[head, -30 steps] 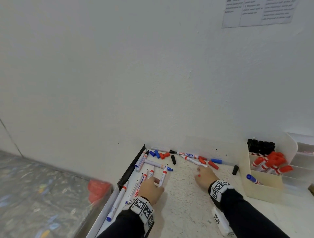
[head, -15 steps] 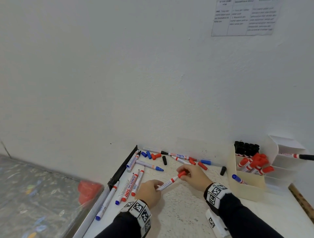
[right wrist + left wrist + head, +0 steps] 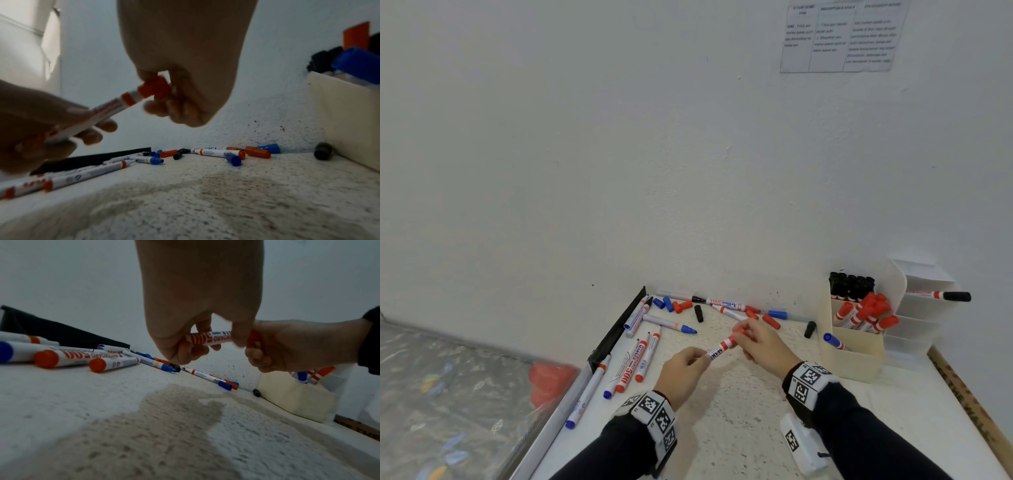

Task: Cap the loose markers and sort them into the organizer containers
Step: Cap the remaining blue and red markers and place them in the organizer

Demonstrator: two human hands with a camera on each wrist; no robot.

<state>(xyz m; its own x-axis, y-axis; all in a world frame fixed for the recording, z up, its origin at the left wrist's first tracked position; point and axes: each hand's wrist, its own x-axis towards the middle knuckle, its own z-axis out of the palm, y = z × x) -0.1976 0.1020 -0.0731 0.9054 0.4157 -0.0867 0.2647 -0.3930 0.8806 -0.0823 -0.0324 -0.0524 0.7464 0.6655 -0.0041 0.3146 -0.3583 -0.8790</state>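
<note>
A red marker (image 3: 722, 347) (image 3: 209, 339) (image 3: 115, 105) is held in the air above the white table (image 3: 739, 404). My left hand (image 3: 690, 363) (image 3: 197, 340) grips its white barrel at the lower end. My right hand (image 3: 755, 337) (image 3: 162, 91) pinches the red cap (image 3: 153, 86) on the upper end. Loose markers (image 3: 640, 356) lie to the left. More markers and loose caps (image 3: 770, 320) lie along the wall. The cream organizer (image 3: 852, 356) at the right holds black, red and one blue marker (image 3: 834, 341).
A black strip (image 3: 616, 332) runs along the table's left edge. A white stepped container (image 3: 921, 308) behind the organizer has a black-capped marker (image 3: 941, 295) lying on it. A wooden ruler (image 3: 969, 404) lies at the right edge. A paper sheet (image 3: 842, 37) hangs on the wall.
My left hand lifted a red marker off the table and my right hand brought a red cap to its tip. Both hands now hold it between them, a little higher.
</note>
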